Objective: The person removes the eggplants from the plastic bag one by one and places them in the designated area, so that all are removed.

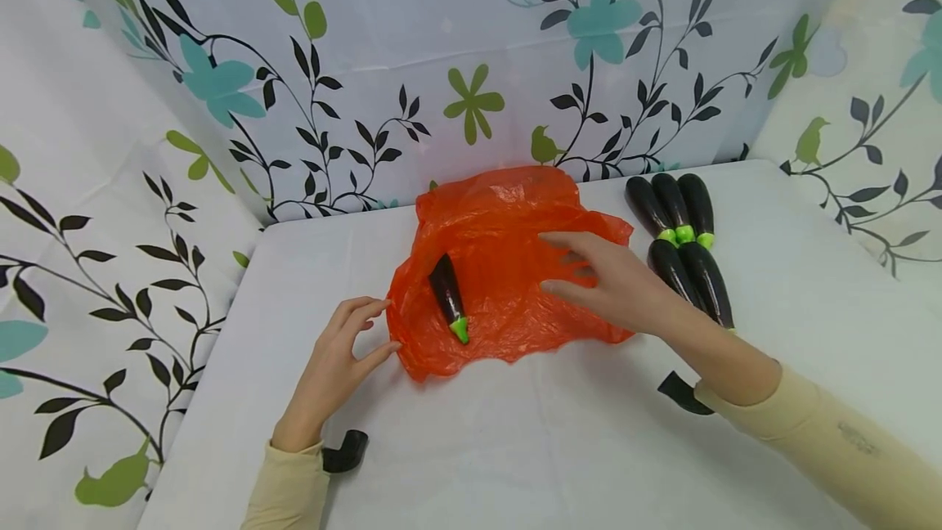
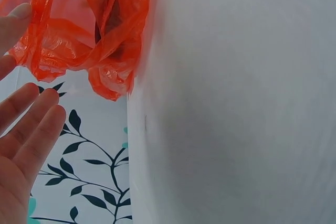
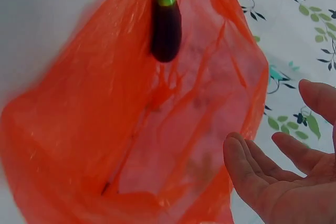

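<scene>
An orange-red plastic bag (image 1: 508, 268) lies spread with its mouth towards me. One dark eggplant (image 1: 446, 289) with a bright green stem rests inside it; the right wrist view shows the same eggplant (image 3: 167, 27) against the film. At the bag's left edge, my left hand (image 1: 334, 358) touches the plastic, thumb and fingers apart. Its fingers (image 2: 39, 140) look extended in the left wrist view. Over the bag's right part hovers my right hand (image 1: 611, 280), fingers spread and holding nothing. The right wrist view also shows this hand (image 3: 289, 177) with nothing in its palm.
Several more eggplants (image 1: 670, 207) lie in two rows on the white table (image 1: 515, 448), right of the bag. Dark straps (image 1: 347, 450) show at both wrists. A leaf-patterned cloth (image 1: 412, 39) hangs behind and beside the table.
</scene>
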Demonstrator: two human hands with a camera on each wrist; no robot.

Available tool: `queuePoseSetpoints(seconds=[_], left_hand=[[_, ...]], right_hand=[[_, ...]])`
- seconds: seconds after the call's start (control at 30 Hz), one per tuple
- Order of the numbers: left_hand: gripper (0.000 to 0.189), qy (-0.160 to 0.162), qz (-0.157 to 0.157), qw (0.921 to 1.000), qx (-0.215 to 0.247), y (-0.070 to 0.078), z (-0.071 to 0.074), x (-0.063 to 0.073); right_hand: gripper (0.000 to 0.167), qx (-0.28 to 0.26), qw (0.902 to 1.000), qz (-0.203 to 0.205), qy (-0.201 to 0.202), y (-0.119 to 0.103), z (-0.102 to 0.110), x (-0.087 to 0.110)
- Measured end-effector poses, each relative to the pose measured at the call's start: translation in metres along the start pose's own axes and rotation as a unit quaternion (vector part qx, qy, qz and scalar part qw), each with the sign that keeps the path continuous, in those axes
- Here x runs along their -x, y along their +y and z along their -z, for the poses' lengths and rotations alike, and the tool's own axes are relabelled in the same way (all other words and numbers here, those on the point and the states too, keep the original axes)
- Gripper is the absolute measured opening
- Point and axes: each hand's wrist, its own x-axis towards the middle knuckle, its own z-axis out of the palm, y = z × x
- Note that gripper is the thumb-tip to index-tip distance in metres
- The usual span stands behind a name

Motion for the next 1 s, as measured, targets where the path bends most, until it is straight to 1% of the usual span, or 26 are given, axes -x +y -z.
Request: queuePoseSetpoints(seconds=[0.13, 0.33, 0.5, 0.7, 0.87, 1.0], left_hand=[[0.066, -0.001, 0.001, 1.0000, 0.001, 0.000, 0.000, 0.000], [0.063, -0.006, 0.010, 0.9999, 0.008, 0.000, -0.001, 0.000], [0.063, -0.004, 0.009, 0.9999, 0.003, 0.000, -0.001, 0.000], [0.063, 0.001, 0.007, 1.0000, 0.003, -0.001, 0.001, 0.002], [0.063, -0.003, 0.009, 0.9999, 0.007, 0.000, 0.000, 0.001], [0.063, -0.003, 0.010, 0.9999, 0.006, 0.000, 0.000, 0.000]], right_hand=[[0.063, -0.013, 0.9997, -0.009, -0.017, -0.004, -0.012, -0.014], [0.064, -0.017, 0.9989, -0.029, -0.034, -0.009, -0.029, -0.033], [0.065, -0.027, 0.9975, -0.041, -0.051, -0.009, -0.046, -0.048], [0.066, -0.015, 0.9965, -0.053, -0.062, -0.009, -0.069, -0.063], [0.067, -0.007, 0.9959, -0.061, -0.067, -0.012, -0.084, -0.072], [0.069, 0.011, 0.9950, -0.067, -0.073, -0.012, -0.096, -0.077]])
